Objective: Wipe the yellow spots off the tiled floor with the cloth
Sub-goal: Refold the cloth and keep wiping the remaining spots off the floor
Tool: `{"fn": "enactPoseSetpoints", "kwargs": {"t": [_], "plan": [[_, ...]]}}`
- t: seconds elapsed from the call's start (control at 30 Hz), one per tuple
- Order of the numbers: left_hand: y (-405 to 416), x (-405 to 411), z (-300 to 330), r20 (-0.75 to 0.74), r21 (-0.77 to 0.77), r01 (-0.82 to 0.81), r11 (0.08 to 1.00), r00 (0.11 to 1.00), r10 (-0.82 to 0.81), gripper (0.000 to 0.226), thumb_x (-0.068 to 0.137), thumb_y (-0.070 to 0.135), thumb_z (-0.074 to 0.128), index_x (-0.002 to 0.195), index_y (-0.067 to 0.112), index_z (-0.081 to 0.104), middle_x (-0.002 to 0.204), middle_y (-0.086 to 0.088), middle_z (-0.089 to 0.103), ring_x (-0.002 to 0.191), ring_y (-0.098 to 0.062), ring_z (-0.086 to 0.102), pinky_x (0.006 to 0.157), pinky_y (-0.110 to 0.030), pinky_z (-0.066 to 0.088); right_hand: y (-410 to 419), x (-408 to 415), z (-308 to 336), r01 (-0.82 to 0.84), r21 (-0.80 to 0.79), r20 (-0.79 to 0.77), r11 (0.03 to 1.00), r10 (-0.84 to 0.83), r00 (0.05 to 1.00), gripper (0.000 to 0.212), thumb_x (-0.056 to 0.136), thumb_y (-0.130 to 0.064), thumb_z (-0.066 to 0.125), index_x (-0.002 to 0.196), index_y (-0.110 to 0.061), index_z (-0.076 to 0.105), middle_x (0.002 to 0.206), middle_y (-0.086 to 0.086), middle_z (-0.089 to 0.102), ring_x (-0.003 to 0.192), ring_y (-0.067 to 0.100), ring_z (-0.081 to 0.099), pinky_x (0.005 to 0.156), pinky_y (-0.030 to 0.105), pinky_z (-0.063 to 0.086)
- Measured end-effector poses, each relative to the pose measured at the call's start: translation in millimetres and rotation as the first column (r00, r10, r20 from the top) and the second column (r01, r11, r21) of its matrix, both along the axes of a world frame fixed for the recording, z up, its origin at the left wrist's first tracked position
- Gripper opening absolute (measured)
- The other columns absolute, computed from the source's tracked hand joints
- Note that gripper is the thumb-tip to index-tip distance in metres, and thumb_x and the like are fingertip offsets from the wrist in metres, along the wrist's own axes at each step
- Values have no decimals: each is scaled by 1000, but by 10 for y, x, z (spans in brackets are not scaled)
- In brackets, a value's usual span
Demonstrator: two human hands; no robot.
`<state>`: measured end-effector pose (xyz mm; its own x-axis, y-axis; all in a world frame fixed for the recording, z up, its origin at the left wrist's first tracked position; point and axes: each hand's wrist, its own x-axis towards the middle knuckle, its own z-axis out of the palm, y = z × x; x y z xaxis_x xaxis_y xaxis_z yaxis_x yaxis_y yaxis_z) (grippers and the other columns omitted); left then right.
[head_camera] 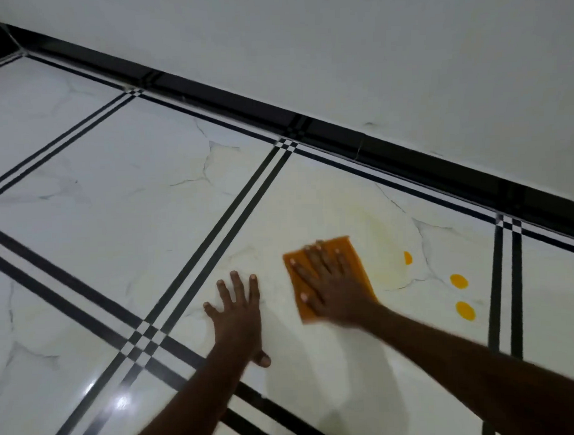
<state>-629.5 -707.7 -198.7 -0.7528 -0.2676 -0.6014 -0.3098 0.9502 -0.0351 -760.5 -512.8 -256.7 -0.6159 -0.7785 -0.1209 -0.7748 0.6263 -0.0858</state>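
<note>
Left hand [238, 311] flat on tiled floor [132, 203], right hand [327, 281] spread flat, pressing orange cloth [355, 267], 3 yellow spots [459, 281] beside

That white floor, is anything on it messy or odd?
Yes. Three yellow spots sit on the tile right of the orange cloth, unwiped. A faint yellowish smear beyond the cloth looks like wiped residue.

You see a glossy, marble-veined tiled floor [132, 206], smooth and reflective; on it a matt orange cloth [355, 257]; beyond it, a glossy black skirting [374, 152].
</note>
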Motion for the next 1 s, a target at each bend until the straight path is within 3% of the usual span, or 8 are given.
{"fn": "enactPoseSetpoints", "kwargs": {"t": [0.13,0.27,0.4,0.53,0.67,0.83,0.93,1.0], "plan": [[-48,-13,-4,55,-38,25,999,998,-23,164,53,62,88,147,16,-38,152,-21,-42,145,-50,-24,113,-72,17,86,-999,65,419,53,103,906,-423,900,84,90,-67,6,164,-29,16,171,13,16,158,37,10,123,61,9],[75,-46,118,44,-18,-17,1000,999,17,161,54,63,88,151,12,-30,158,-23,-32,148,-48,-17,116,-68,18,1158,-869,120,688,13,90,725,-686,722,74,102,-64,17,164,-29,-4,172,14,1,158,37,-4,125,61,2],[837,-115,74,-57,103,100,990,994,-94,155,56,69,83,155,13,-23,158,-22,-33,147,-44,-25,119,-64,4,833,-218,115,569,15,88,822,-568,818,80,92,-65,5,163,-30,-6,172,16,-2,158,39,-6,125,60,-3],[1261,-181,11,-38,24,87,996,996,-86,154,60,63,84,152,11,-29,156,-25,-35,146,-48,-24,118,-67,5,179,-772,109,302,-24,87,953,-299,950,77,95,-67,8,163,-33,-5,172,12,-4,158,36,-5,125,60,-2],[1082,-134,42,-31,20,93,995,995,-92,154,59,66,83,151,22,-32,158,-14,-37,148,-41,-25,119,-65,9,448,-1288,76,556,11,84,831,-555,828,74,100,-66,17,164,-29,9,172,13,7,158,36,1,125,60,3],[1030,-135,11,-61,33,83,996,995,-81,155,55,68,83,150,29,-32,157,-10,-40,148,-40,-26,117,-67,8,1652,-501,87,725,-79,64,684,-722,689,79,98,-67,10,165,-27,1,171,17,9,158,41,5,125,62,7],[1029,-180,-27,-65,38,83,996,995,-80,156,54,68,83,150,29,-33,156,-10,-41,147,-41,-26,116,-70,10,1567,44,110,729,-58,77,682,-725,685,78,98,-63,17,165,-26,1,171,19,2,157,42,-2,125,63,0],[1033,-227,-38,-48,25,90,996,995,-88,158,52,69,83,149,29,-35,155,-11,-42,147,-43,-26,115,-71,11,1252,56,75,623,-71,84,779,-618,782,77,99,-62,22,165,-28,2,171,17,1,157,41,-4,125,62,-3]]}}
